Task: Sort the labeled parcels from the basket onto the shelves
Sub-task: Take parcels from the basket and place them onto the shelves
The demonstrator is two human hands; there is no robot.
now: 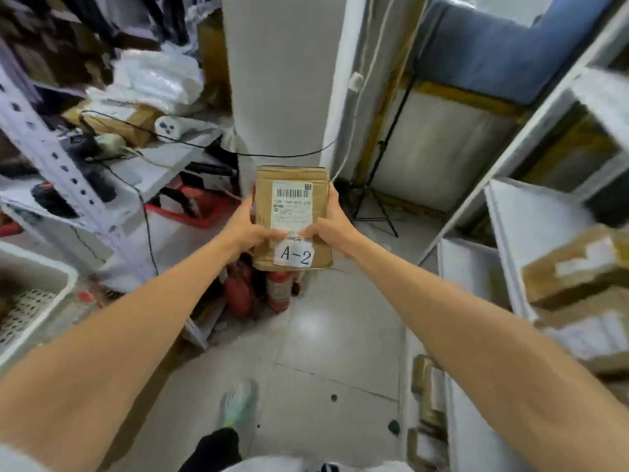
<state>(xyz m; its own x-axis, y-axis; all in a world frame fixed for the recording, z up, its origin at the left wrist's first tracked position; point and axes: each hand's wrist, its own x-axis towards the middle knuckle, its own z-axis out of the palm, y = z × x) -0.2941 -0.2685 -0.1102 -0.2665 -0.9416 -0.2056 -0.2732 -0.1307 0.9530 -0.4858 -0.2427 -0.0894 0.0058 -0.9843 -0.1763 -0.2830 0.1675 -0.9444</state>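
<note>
Since the parcel (pixel 292 218) is held face-up at chest level, its A-2 label (pixel 295 256) reads plainly; I judge this is the check before shelving. Left hand (pixel 246 229) and right hand (pixel 332 226): each grip clamped on a side edge, thumbs on top, above the floor (pixel 323 335). Shelves (pixel 531 212) holding brown boxes (pixel 571 267) stand to the right. Fire extinguishers (pixel 279 291) and a tripod (pixel 374 206) crowd the way ahead.
</note>
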